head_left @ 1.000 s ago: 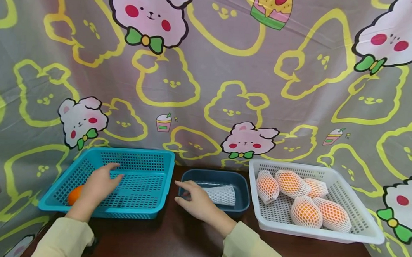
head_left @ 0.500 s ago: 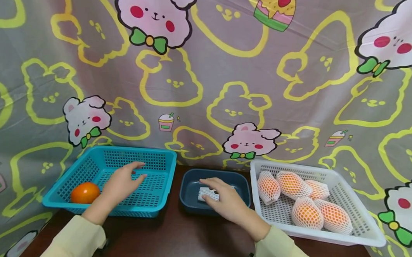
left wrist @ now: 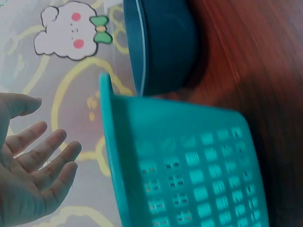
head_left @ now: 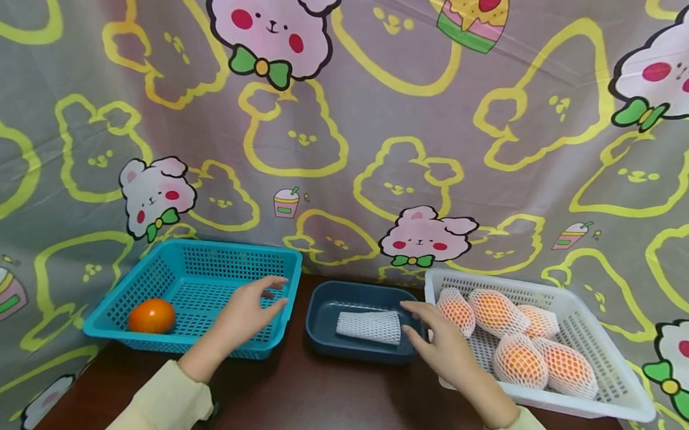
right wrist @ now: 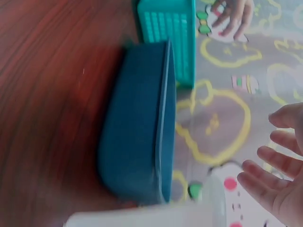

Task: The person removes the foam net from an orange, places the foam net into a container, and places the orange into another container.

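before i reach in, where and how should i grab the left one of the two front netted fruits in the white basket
Probably round the broad middle of that netted fruit, the right hand coming from above and left: it bulges there, and bare floor of the white basket lies to its left, while its neighbour crowds its right.

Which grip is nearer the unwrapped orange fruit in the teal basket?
Left. The left grip is above the right side of the teal basket, right of the orange fruit; the right grip is much farther right, near the white basket and navy bin.
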